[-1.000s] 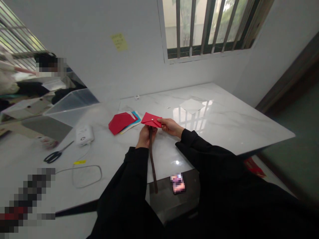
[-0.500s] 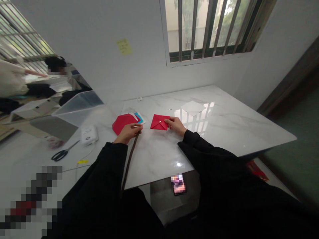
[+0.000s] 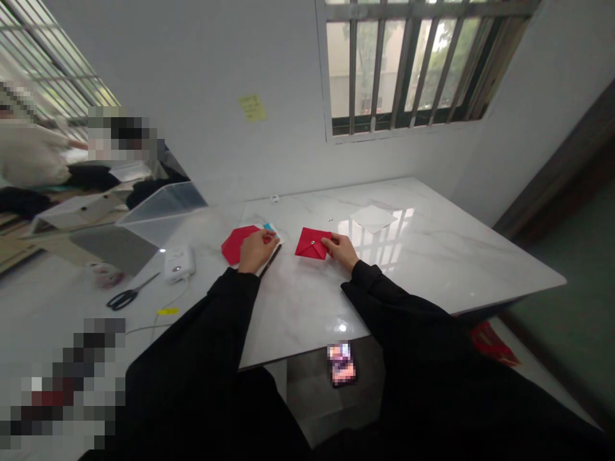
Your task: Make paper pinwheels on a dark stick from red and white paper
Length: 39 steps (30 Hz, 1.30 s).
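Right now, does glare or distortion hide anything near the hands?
Head view: window glare lies on the table beside the red envelope, not over it, the left hand or right hand; wide-angle distortion bends the table edges; the phone is pixelated.

You have a matt folded red paper envelope (image 3: 312, 244) on a smooth, glossy white marble tabletop (image 3: 432, 256), matt black cloth sleeves (image 3: 192, 333) on your arms, a clear, shiny plastic box (image 3: 163, 205) to the left, and metal window bars (image 3: 379, 64) ahead.

black-handled scissors (image 3: 125, 294) | white corded device (image 3: 179, 264) | phone (image 3: 343, 365) (screen blurred)
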{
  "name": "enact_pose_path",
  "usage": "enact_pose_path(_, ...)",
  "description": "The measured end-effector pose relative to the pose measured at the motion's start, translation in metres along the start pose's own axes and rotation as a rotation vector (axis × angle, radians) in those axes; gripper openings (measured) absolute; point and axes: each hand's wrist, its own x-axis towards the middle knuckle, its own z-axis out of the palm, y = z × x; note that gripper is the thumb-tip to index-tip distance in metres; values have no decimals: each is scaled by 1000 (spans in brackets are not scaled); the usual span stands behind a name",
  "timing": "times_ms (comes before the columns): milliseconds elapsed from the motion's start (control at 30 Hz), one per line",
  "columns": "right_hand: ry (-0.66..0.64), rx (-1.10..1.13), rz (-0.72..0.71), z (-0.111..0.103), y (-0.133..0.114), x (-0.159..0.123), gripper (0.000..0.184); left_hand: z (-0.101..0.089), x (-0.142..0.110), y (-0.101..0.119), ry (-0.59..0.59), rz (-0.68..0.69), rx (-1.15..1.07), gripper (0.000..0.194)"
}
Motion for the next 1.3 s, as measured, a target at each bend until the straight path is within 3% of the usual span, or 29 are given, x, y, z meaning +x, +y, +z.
enact_pose_path(67,38,-26,-39,1,1,1,27,15,-11,8,74,7,-8,17)
enact_pose_path(167,50,8,-48,1,0,1,29,46,-30,11,148,-85,-294,20)
enact_pose_path(267,81,27,-80,0,-4,-1,30,78,-49,4,63,-223,-489,32)
enact_pose_path(400,95,16,-104,0,-7,-4,27,105,-64,-8,-13,-180,-714,39)
enact_pose_path(667,50,-20,-66,1,-10,-5,23,105,-64,-17,-46,-201,-767,41)
enact_pose_path(967,0,-71,-119,2,-1,1,21,105,-64,-16,-16,-233,-796,38)
enact_pose_path(1133,288,-270,-336,7,-15,-14,38,106,-65,-17,12,-218,-771,40)
enact_pose_path(1300,225,-531,-559,10,-26,-25,18,106,-66,-18,-8,-194,-751,39)
